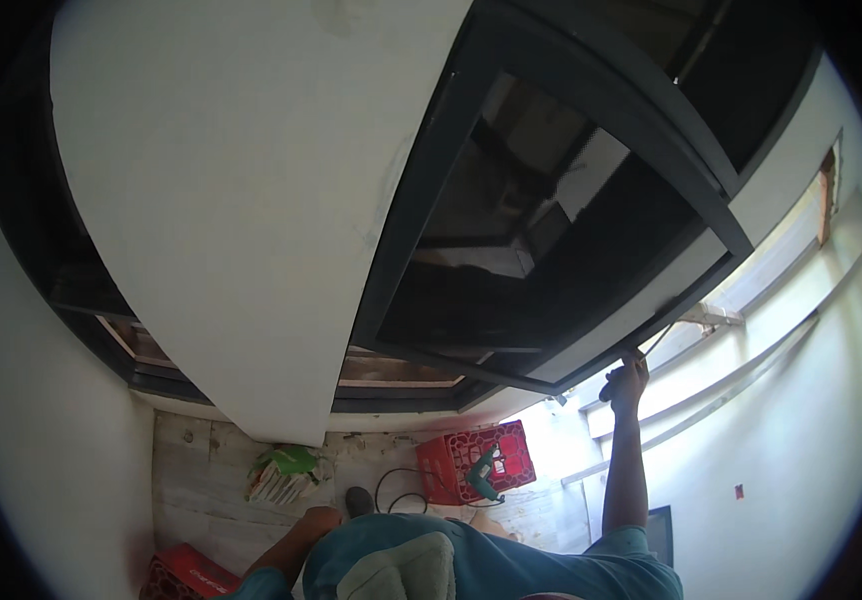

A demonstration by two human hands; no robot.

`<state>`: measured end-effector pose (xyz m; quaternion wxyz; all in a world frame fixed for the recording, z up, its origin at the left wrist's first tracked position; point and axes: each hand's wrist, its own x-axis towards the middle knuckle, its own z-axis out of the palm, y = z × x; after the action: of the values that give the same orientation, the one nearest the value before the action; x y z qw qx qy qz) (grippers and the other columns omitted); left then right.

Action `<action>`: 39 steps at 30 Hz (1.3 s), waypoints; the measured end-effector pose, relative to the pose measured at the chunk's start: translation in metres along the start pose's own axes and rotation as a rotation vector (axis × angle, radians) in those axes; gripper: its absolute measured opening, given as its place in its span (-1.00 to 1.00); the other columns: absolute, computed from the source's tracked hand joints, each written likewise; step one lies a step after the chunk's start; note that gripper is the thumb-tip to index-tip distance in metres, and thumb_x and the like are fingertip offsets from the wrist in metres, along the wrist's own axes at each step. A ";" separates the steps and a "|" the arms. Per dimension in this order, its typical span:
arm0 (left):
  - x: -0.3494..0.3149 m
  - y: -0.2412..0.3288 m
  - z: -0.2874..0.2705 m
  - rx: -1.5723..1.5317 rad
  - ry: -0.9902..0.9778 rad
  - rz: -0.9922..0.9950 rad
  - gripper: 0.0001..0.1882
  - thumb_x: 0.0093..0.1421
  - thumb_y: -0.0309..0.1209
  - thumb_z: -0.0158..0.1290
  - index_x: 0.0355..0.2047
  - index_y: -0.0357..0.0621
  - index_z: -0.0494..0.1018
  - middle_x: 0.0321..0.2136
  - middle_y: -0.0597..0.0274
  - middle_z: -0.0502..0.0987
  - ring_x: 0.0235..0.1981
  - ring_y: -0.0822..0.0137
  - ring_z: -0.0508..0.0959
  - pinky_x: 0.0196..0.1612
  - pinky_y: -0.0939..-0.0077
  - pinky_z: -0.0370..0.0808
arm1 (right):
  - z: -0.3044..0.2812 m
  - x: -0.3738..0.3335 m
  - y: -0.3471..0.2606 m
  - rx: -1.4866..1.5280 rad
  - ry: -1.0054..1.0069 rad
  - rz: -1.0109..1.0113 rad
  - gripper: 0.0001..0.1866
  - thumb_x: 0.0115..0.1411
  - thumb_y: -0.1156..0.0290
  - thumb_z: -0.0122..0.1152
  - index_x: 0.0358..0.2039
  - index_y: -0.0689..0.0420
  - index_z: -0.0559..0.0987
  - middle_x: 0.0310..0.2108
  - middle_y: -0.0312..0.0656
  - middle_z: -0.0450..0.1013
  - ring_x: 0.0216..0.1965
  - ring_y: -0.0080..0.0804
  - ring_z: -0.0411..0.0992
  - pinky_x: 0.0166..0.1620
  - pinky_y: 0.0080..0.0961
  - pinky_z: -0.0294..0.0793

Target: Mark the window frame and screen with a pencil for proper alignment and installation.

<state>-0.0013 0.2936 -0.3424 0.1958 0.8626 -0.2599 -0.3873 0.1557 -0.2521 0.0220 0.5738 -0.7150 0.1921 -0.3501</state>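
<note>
A dark grey framed window sash (431, 230) with a glass pane swings out in front of the wall. My right hand (631, 378) is raised at the sash's lower right edge. Its fingers are closed round a dark-handled tool (610, 386), and a thin shaft (659, 340) slants up from the hand along the frame; I cannot make out the tool's exact kind. Low beside my body, my left hand (321, 520) is curled closed, and whatever may be in it is hidden.
A green power drill (484, 474) lies on a red crate (438, 472), its black cord looping on the floor. A green and white bag (289, 470) sits left of my foot. Another red crate (191, 572) stands at the lower left. A white wall panel (241, 220) fills the middle.
</note>
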 end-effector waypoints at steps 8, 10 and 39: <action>-0.035 -0.031 0.020 -0.140 -0.030 -0.132 -0.65 -0.15 -0.14 0.11 -0.38 -0.04 0.57 -0.38 0.05 0.59 -0.29 0.07 0.59 -0.20 0.20 0.49 | -0.078 -0.140 -0.036 0.035 -0.134 -0.005 -0.90 0.11 0.48 0.09 -0.34 0.17 0.41 -0.68 -0.33 0.31 -0.71 -0.59 0.33 -0.59 -0.61 0.41; -0.051 -0.040 0.027 -0.126 -0.041 -0.143 -0.65 -0.16 -0.13 0.12 -0.38 -0.05 0.57 -0.38 0.04 0.59 -0.30 0.07 0.59 -0.20 0.21 0.49 | -0.094 -0.178 -0.046 0.035 -0.151 0.011 -0.91 0.11 0.49 0.09 -0.36 0.15 0.40 -0.68 -0.32 0.31 -0.70 -0.59 0.34 -0.59 -0.61 0.42; -0.133 0.009 0.002 -0.449 0.331 0.222 -0.42 -0.11 -0.18 0.24 -0.10 -0.20 0.40 -0.41 0.13 0.56 -0.37 0.20 0.57 -0.27 0.35 0.49 | 0.065 -0.440 -0.144 0.367 -1.317 -0.284 -0.65 0.03 0.45 0.35 -0.17 0.21 0.46 -0.27 -0.14 0.47 -0.22 -0.42 0.45 -0.17 -0.51 0.41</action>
<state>-0.0806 0.3663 -0.2640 0.4625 0.8155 -0.2249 -0.2656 -0.1154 0.1290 0.0304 0.6312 -0.6881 -0.3533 0.0581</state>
